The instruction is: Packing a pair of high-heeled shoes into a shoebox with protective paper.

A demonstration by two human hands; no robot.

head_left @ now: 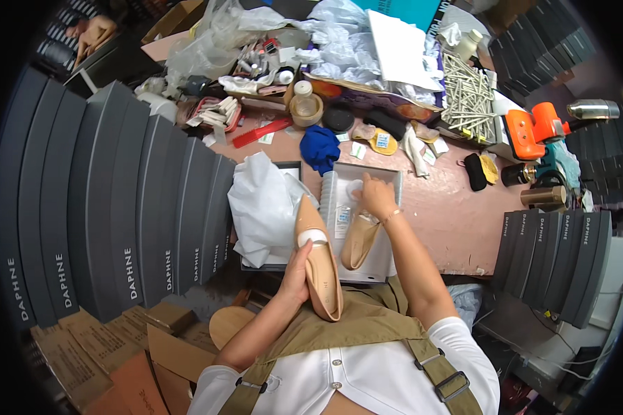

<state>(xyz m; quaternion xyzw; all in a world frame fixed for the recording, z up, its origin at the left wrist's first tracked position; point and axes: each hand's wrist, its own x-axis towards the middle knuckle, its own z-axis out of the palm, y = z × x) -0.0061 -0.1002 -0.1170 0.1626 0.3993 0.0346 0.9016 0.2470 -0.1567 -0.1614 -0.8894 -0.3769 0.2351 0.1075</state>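
Everywhere clutter: pink worktable (457, 214), grey shoebox stacks (118, 200) flanking, open box (387, 181) centre.

shoe box (387, 181) on desk (457, 214) centre | one shoe (358, 242) in it | tissue paper (259, 207) left | stacked boxes (118, 200) far left

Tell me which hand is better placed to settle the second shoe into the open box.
Right. The right hand already rests inside the grey shoebox on the boxed shoe; the left hand is occupied holding the beige pointed shoe above its edge.
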